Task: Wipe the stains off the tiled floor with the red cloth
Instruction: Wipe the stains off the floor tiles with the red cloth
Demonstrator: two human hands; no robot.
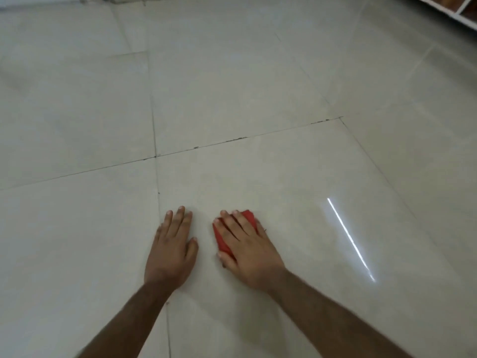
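Tiles of pale, glossy stone make up the tiled floor (258, 94), which fills almost the whole head view. Thin grout lines (219, 144) cross it, one running from the left edge up toward the right, with small dark specks along it, and another running roughly up and down through the left half. A bright white streak of reflected light (349, 237) slants across the tile to the right of the hands. At the top right corner a white-framed piece of furniture with a brown panel (449, 3) shows, and along the top left edge a pale strip where the floor ends (51, 2).

2 bare forearms reach in from the bottom edge. The left hand (171, 250) lies flat on the floor, palm down, fingers straight and close together, pointing away from the person, thumb out to the right; it holds nothing. The right hand (247, 251) lies palm down on the red cloth (224, 239), fingers fairly straight and angled up and to the left, pressing the cloth against the tile.

The cloth is folded into a small pad and sits on the same tile just right of the left hand, apart from it. Red shows past the fingertips and along the thumb side. Its long axis runs from near the thumb up toward the fingertips, tilted slightly to the right.
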